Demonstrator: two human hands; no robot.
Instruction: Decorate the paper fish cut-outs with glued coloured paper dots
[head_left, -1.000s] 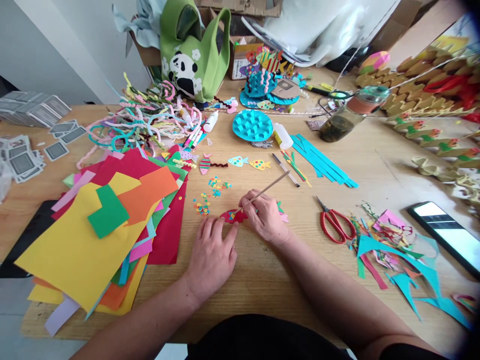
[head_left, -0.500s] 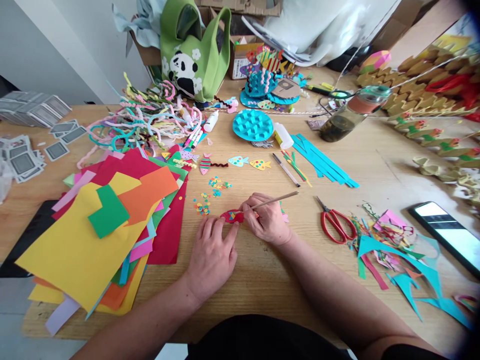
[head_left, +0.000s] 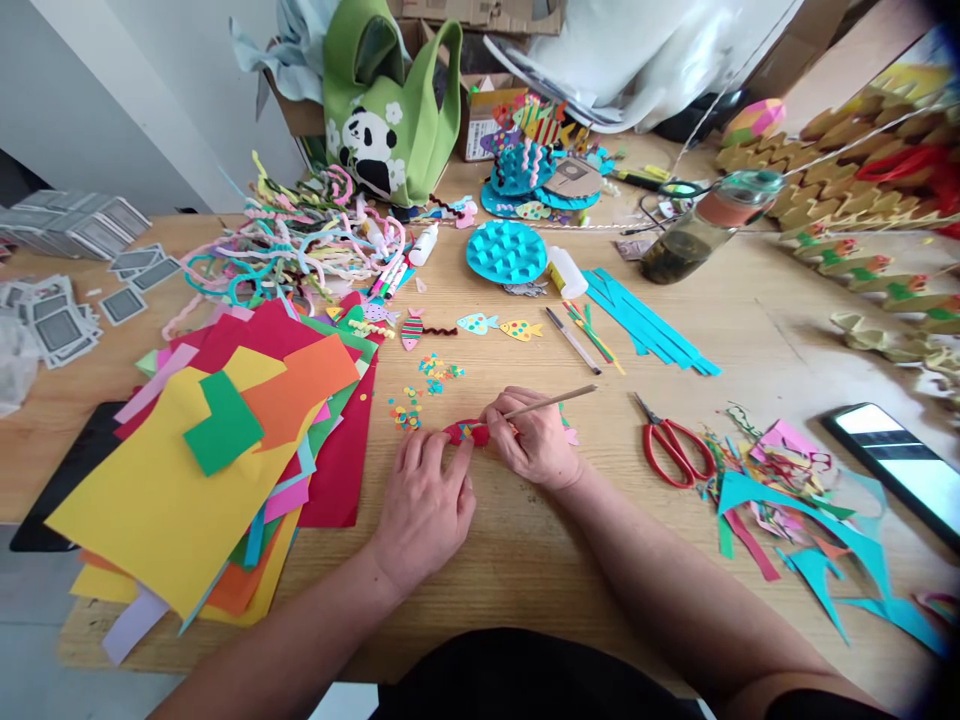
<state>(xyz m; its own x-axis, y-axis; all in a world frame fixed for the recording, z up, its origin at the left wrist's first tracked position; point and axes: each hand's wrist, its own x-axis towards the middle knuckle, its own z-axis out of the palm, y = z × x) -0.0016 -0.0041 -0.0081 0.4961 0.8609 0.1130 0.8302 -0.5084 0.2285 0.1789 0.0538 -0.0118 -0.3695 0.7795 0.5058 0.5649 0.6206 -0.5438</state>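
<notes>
A red paper fish [head_left: 456, 432] with small coloured pieces on it lies flat on the table, partly covered by my hands. My left hand [head_left: 429, 490] rests with its fingers spread, fingertips touching the fish's lower left side. Pinched in my right hand [head_left: 531, 436] is a thin wooden stick [head_left: 559, 399], its lower end over the fish. Just beyond lie small paper confetti dots [head_left: 409, 408]. Farther back are a striped pink fish [head_left: 412, 329] on a brown pipe cleaner, a light blue fish [head_left: 477, 323] and a yellow fish [head_left: 520, 329].
Coloured paper sheets [head_left: 165, 490] are piled at left, below tangled pipe cleaners [head_left: 300, 235]. Red-handled scissors [head_left: 675, 452], paper scraps [head_left: 795, 490] and a phone [head_left: 896, 465] lie at right. Behind are a turquoise disc [head_left: 506, 252], a glue bottle [head_left: 566, 273], blue strips [head_left: 649, 322] and a tilted jar [head_left: 709, 228].
The left index finger has shifted slightly on the red fish. My right hand and the stick stay nearly in place; the view has moved slightly.
</notes>
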